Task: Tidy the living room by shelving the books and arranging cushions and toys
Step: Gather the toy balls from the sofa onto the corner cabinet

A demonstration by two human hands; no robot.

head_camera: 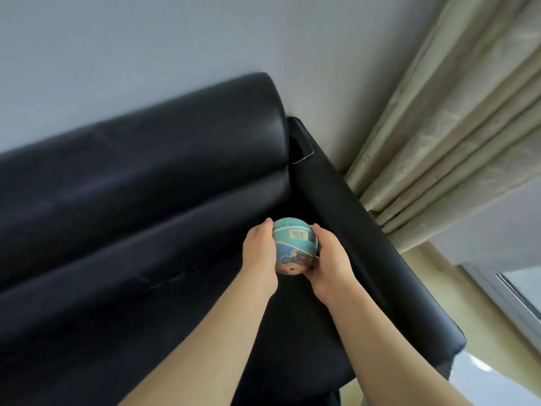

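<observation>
"So, what have you got there?"

"A ball [294, 247], a toy one, teal with a cartoon print. My left hand [260, 253] cups it at nine o'clock and my right hand [330, 262] at three, the fingers of both curled round it. I use two hands because it is round and smooth, and one palm might let it roll off."

"Where is it, exactly?"

"Low over the seat corner of the sofa [146, 317]. Whether it touches the seat I cannot tell, because my hands hide its underside. A sticker [299, 234] faces up at the ball's twelve o'clock."

"Why that corner?"

"I judge it a good pocket for a toy. The armrest [351, 230] runs just beside the ball at three o'clock and the backrest [146, 148] rises from nine to twelve, so the two should stop it rolling."

"And beyond?"

"A curtain [439, 127] hangs at two o'clock behind the armrest, and a window [524, 285] shows at four. No books or cushions are in view, so I cannot say how far along the tidying is."
</observation>
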